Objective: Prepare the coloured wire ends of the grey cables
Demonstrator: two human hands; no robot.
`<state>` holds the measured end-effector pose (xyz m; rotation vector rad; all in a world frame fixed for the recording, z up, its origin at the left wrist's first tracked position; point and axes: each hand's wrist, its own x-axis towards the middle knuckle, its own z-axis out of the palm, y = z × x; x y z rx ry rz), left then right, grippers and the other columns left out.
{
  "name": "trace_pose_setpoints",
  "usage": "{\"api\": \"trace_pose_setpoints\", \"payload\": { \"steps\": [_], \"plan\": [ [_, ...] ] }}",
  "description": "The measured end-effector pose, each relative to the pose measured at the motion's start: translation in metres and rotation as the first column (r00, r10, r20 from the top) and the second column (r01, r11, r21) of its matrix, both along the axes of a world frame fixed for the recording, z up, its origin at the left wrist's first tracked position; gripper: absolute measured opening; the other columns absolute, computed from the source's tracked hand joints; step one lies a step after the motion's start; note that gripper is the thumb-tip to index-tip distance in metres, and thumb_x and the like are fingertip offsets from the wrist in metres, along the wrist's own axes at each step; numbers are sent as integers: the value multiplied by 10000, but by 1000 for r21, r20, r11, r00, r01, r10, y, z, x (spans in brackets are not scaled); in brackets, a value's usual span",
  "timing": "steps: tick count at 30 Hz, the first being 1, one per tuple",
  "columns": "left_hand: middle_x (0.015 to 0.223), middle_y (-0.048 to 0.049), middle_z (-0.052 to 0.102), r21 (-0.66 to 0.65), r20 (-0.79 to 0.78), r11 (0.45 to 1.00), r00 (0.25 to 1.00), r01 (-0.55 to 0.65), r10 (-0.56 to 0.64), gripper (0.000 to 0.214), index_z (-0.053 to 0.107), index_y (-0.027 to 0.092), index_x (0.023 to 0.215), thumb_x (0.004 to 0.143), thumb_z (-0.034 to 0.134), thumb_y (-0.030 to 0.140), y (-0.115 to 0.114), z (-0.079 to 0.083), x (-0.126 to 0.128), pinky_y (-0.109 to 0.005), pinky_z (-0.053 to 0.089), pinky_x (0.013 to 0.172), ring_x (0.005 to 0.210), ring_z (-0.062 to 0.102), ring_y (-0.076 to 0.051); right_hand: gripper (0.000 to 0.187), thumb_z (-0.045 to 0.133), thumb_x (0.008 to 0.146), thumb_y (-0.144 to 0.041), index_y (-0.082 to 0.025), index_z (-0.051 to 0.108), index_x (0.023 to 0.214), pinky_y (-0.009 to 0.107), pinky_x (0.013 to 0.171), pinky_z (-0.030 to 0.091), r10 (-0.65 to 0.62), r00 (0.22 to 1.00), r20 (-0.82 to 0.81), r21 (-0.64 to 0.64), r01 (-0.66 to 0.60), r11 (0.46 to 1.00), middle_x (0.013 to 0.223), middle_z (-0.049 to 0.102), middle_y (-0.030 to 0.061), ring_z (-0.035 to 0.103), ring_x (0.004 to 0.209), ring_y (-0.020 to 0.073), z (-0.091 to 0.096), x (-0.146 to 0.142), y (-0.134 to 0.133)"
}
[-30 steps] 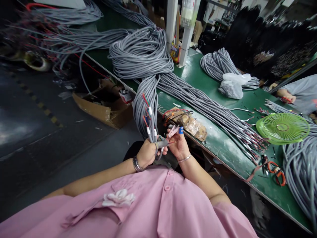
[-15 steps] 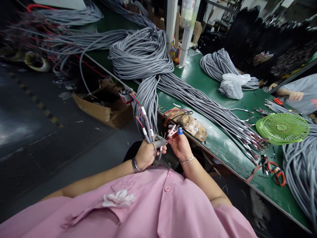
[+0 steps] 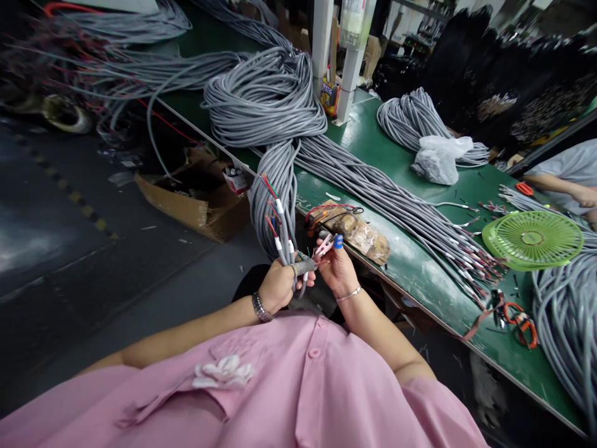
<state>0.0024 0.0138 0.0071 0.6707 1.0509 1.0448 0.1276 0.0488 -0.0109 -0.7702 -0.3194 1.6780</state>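
Note:
My left hand (image 3: pixel 276 287) is closed around the ends of several grey cables (image 3: pixel 281 247), with white bands and stripped coloured wires pointing up. Its thumb (image 3: pixel 303 267) looks wrapped in grey tape and presses on a cable end whose thin wires (image 3: pixel 308 254) fan out to the right. Close beside it, my right hand (image 3: pixel 336 272) is closed on a small pink clip-like tool (image 3: pixel 323 247), and a blue cover (image 3: pixel 338 241) sits on one fingertip. The tool's exact kind is hard to make out. Fine wires lie between the two hands.
Coiled grey cable (image 3: pixel 265 99) lies on the green table (image 3: pixel 410 233), with a long cable bundle (image 3: pixel 373 186) stretching right. A taped block (image 3: pixel 357 233), green fan (image 3: pixel 532 239), orange-handled tool (image 3: pixel 520 323) and plastic bag (image 3: pixel 441 162) are there. A co-worker's arm (image 3: pixel 564 186) shows at right.
The held cable ends have shifted slightly right and down. Both hands keep their holds, and the right has moved slightly left. The co-worker's hand has moved right.

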Motion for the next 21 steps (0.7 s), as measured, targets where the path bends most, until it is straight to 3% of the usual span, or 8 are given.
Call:
{"api": "trace_pose_setpoints", "payload": {
  "steps": [4, 7, 11, 16, 19, 21],
  "plan": [
    [537, -32, 655, 23, -10, 999, 1000, 25, -25, 195, 609, 135, 667, 641, 742, 275, -3, 2, -4, -179, 306, 365, 431, 593, -124, 446, 596, 788, -636, -199, 657, 853, 256, 592, 471, 67, 998, -9, 59, -66, 996, 851, 692, 32, 576, 662, 135, -6, 6, -6],
    [546, -35, 659, 47, -23, 998, 999, 43, -42, 200, 624, 135, 683, 657, 749, 289, -8, -1, -9, -185, 318, 374, 444, 597, -126, 550, 586, 742, -700, -174, 670, 876, 258, 596, 485, 198, 978, 65, 89, -203, 975, 866, 684, 49, 568, 654, 125, -7, 16, -16],
    [572, -43, 668, 88, -63, 993, 995, 84, -78, 224, 643, 139, 730, 674, 760, 321, -14, -11, -15, -195, 351, 391, 479, 611, -140, 389, 766, 688, -498, -156, 674, 849, 243, 603, 480, 348, 896, 277, 83, -383, 920, 778, 660, 18, 524, 594, 91, -1, 28, -30],
    [615, -57, 690, 164, -222, 963, 959, 214, -175, 187, 663, 135, 693, 700, 735, 308, -17, -13, -20, -217, 429, 446, 511, 620, -148, 221, 776, 715, -336, -165, 661, 795, 219, 573, 465, 266, 825, 499, 144, -382, 913, 691, 643, -5, 549, 591, 101, 12, 25, -42],
    [588, -48, 680, 166, -381, 903, 870, 396, -312, 135, 672, 123, 654, 697, 713, 244, -14, -7, -23, -223, 457, 477, 482, 582, -126, 220, 742, 748, -362, -184, 625, 805, 261, 556, 497, 301, 794, 528, 197, -459, 866, 623, 602, -23, 571, 536, 124, 21, 20, -48],
    [556, -40, 662, 146, -445, 866, 813, 479, -375, 134, 665, 118, 626, 704, 693, 223, -12, -4, -25, -218, 445, 459, 451, 549, -112, 215, 749, 737, -357, -189, 627, 794, 263, 541, 501, 250, 756, 604, 239, -472, 849, 696, 607, -11, 587, 537, 125, 23, 19, -52]
  ]
}}
